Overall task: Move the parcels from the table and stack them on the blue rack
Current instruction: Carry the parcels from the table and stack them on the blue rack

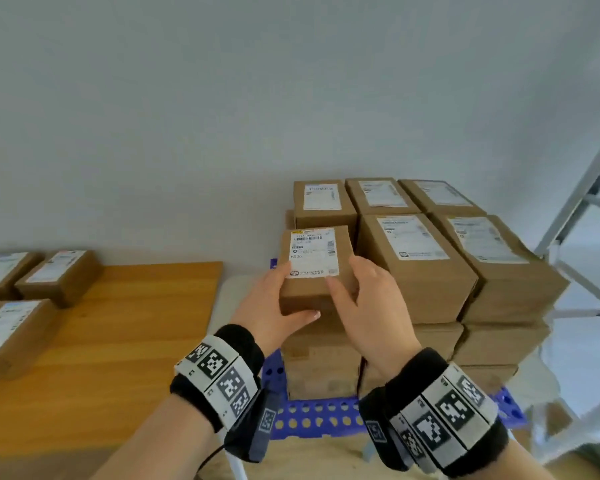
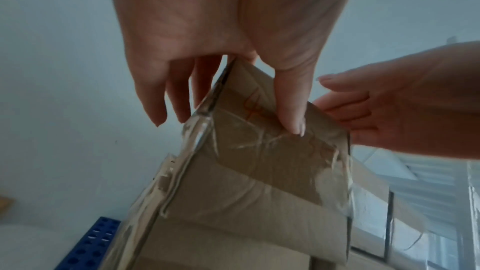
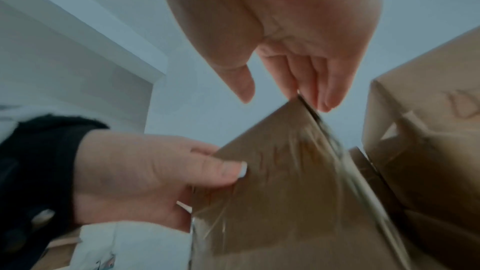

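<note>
I hold a small brown parcel (image 1: 317, 261) (image 2: 259, 171) (image 3: 285, 192) with a white label on top, above the lower front-left column of the parcel stack (image 1: 423, 265) on the blue rack (image 1: 312, 415) (image 2: 91, 247). My left hand (image 1: 274, 303) (image 2: 221, 65) grips its near left corner, thumb pressed on the front face and fingers down the left side. My right hand (image 1: 364, 292) (image 3: 285, 81) lies with straight fingers against its right side; in the right wrist view its thumb hangs off the cardboard. Whether the parcel's underside touches the box below is hidden.
A wooden table (image 1: 118, 341) at the left carries several labelled parcels (image 1: 59, 275). The stack fills the rack's back and right, several layers high, against a pale wall. A grey metal frame (image 1: 575, 209) leans at the far right.
</note>
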Tool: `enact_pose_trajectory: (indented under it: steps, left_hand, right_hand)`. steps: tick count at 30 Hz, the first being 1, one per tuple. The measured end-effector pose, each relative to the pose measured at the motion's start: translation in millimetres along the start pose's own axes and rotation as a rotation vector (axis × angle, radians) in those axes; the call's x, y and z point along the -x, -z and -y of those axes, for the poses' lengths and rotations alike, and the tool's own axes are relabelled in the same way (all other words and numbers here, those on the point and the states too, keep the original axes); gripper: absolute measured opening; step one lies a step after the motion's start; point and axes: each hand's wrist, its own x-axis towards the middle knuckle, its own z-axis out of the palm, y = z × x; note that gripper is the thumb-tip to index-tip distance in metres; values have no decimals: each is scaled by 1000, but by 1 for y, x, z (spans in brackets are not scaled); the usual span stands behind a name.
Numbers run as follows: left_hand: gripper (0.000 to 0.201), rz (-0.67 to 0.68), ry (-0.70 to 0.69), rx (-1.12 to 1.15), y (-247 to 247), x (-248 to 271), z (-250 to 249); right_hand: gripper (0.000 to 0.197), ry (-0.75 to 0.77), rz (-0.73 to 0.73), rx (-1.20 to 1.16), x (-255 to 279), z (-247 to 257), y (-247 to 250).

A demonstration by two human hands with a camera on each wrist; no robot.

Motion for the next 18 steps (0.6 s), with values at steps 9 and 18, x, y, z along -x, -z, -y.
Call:
enact_pose_trajectory:
  steps: [9,18]
  left_hand:
    - [83,-22,8,-88,-14,-7,-15]
    - [78,-47,-29,-89,-19,-18,-19]
  right_hand:
    - [40,-94,-62,328,-32,-65,45]
    - [37,-39,-99,382,-30,-71,40]
